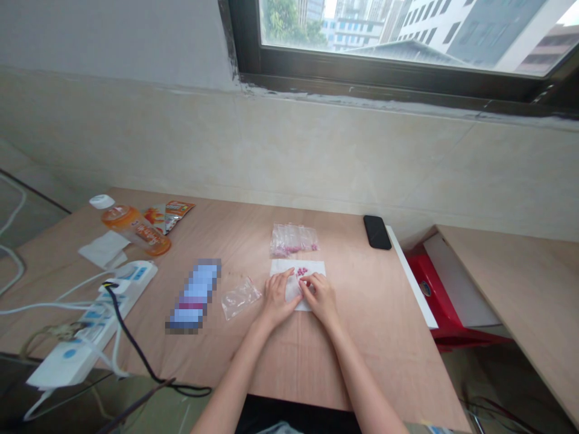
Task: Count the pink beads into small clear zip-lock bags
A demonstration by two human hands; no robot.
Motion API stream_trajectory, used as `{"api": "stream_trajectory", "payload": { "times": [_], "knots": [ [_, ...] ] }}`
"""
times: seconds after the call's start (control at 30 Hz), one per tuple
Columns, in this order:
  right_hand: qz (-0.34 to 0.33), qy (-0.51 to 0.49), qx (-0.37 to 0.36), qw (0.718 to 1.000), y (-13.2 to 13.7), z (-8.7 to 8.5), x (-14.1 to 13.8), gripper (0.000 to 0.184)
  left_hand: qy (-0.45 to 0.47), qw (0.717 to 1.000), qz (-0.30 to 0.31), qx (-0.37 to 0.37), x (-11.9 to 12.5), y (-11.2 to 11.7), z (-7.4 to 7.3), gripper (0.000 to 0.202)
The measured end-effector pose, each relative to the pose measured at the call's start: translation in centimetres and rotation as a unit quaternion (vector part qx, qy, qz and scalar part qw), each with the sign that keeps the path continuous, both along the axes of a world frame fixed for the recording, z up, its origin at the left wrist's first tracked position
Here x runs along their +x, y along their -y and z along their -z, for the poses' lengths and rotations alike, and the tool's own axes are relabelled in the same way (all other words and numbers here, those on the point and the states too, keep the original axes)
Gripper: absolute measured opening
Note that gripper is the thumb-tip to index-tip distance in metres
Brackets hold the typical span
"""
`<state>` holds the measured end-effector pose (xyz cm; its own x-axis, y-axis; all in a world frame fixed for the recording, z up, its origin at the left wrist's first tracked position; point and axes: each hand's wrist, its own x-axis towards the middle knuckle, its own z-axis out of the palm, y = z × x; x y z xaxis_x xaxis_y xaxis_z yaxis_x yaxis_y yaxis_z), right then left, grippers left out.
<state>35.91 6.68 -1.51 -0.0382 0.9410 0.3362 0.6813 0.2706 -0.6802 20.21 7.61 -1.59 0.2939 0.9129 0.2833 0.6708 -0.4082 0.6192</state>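
Note:
A small white sheet of paper [320, 267] lies on the wooden table, and both hands rest on it. Several small pink bead-like pieces [301, 272] are gathered near its far edge. My left hand [277, 295] lies over the left part of the paper, fingers stretched out and thumb pointing right. At the right side, my right hand [322, 296] has thumb and forefinger pinched together just below the pink pieces; whatever is between them is too small to make out. Just beyond the paper are clear plastic bags [294, 240] with pink pieces inside. Another clear bag [240, 298] lies left of my left hand.
A phone with a blurred screen [194, 295] lies to the left, beside a white power strip [97, 325] with cables. Behind them are an orange drink bottle [136, 228], a tissue [105, 248] and a snack packet [177, 212]. A black phone [377, 232] sits at the back right.

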Motion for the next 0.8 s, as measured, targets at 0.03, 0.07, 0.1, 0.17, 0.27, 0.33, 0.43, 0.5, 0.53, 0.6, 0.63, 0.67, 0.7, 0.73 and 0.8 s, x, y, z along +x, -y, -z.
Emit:
{"api": "stream_trajectory", "payload": {
  "times": [0.03, 0.07, 0.1, 0.17, 0.27, 0.33, 0.43, 0.5, 0.53, 0.6, 0.63, 0.67, 0.7, 0.73, 0.8],
  "knots": [
    [-0.007, 0.001, -0.001, 1.0, 0.0, 0.0, 0.0, 0.019, 0.001, 1.0, -0.001, 0.0, 0.0, 0.0, 0.0, 0.063],
    [-0.01, 0.003, -0.002, 1.0, 0.0, 0.0, 0.0, 0.019, 0.002, 1.0, -0.003, -0.001, 0.0, 0.0, -0.1, 0.063],
    [-0.009, 0.004, -0.002, 1.0, -0.1, 0.0, 0.0, 0.02, 0.002, 1.0, -0.005, -0.003, 0.0, 0.1, -0.1, 0.063],
    [0.005, 0.014, 0.0, 1.0, -0.1, 0.1, 0.0, 0.022, 0.002, 1.0, -0.011, -0.006, 0.0, 0.1, -0.2, 0.064],
    [0.038, 0.042, 0.001, 0.998, -0.2, 0.4, 0.0, 0.026, 0.002, 1.0, -0.017, -0.011, 0.0, 0.1, -0.2, 0.065],
    [0.053, 0.066, 0.002, 0.996, -0.3, 0.7, 0.0, 0.027, 0.002, 1.0, -0.021, -0.016, 0.0, 0.1, -0.1, 0.065],
    [0.064, 0.085, 0.004, 0.994, -0.3, 0.9, 0.0, 0.023, 0.0, 1.0, -0.025, -0.019, 0.0, 0.1, -0.2, 0.065],
    [0.074, 0.08, 0.005, 0.994, -0.3, 1.0, 0.1, 0.02, -0.002, 1.0, -0.025, -0.016, 0.0, 0.1, -0.3, 0.065],
    [0.08, 0.077, 0.005, 0.994, -0.3, 1.0, 0.1, 0.019, -0.003, 1.0, -0.025, -0.014, 0.0, 0.1, -0.3, 0.065],
    [0.084, 0.078, 0.004, 0.993, -0.3, 1.0, 0.2, 0.019, -0.004, 1.0, -0.025, -0.011, 0.0, 0.1, -0.3, 0.065],
    [0.082, 0.083, 0.002, 0.993, -0.3, 1.1, 0.2, 0.019, -0.004, 1.0, -0.025, -0.01, 0.0, 0.1, -0.2, 0.066],
    [0.079, 0.088, 0.0, 0.993, -0.4, 1.1, 0.2, 0.019, -0.005, 1.0, -0.025, -0.01, -0.1, 0.1, -0.2, 0.066],
    [0.075, 0.092, -0.001, 0.993, -0.4, 1.1, 0.2, 0.018, -0.005, 1.0, -0.026, -0.01, -0.1, 0.1, -0.1, 0.066],
    [0.074, 0.096, -0.002, 0.993, -0.4, 1.2, 0.2, 0.018, -0.006, 1.0, -0.026, -0.01, -0.1, 0.1, -0.1, 0.067],
    [0.08, 0.101, 0.0, 0.992, -0.4, 1.3, 0.1, 0.017, -0.007, 1.0, -0.026, -0.011, -0.1, 0.1, -0.1, 0.067]
  ]
}}
